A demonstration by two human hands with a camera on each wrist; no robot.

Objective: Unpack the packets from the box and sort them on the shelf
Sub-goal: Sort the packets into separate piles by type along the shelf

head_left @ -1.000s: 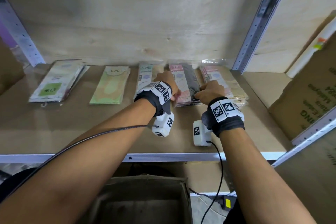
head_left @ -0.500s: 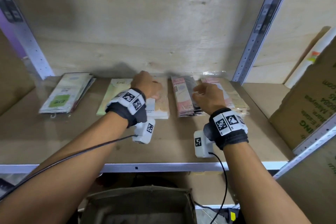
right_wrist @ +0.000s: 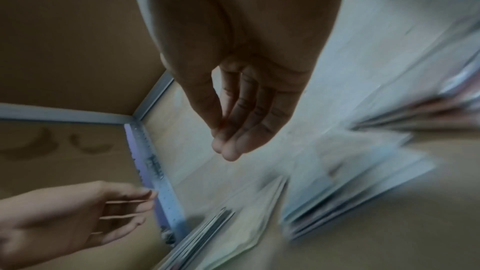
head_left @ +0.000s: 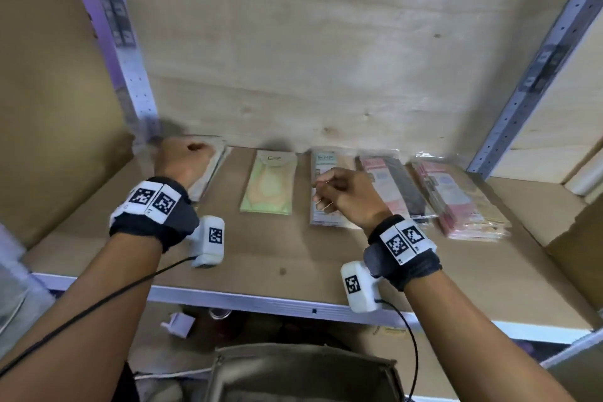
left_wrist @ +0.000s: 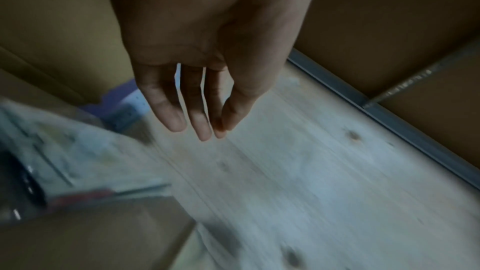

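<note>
Five piles of flat packets lie in a row at the back of the wooden shelf (head_left: 293, 254). My left hand (head_left: 182, 157) hovers over the leftmost pile (head_left: 212, 173); in the left wrist view its fingers (left_wrist: 176, 118) hang relaxed and hold nothing. My right hand (head_left: 339, 196) is above the third pile (head_left: 326, 163), with loose, empty fingers (right_wrist: 249, 139). Between the hands lies a green packet (head_left: 269, 186). A pink and black pile (head_left: 394, 186) and a pink pile (head_left: 456, 199) sit further right. The open box (head_left: 303, 375) is below the shelf edge.
Metal uprights (head_left: 124, 52) (head_left: 535, 68) frame the bay, with a plywood back wall behind. Cardboard boxes stand at the left (head_left: 49, 140) and right (head_left: 574, 238). The front half of the shelf board is bare. Cables trail from both wrist cameras.
My left hand has moved left from the third pile to the leftmost one. My right hand has shifted left from the pink piles to the third pile.
</note>
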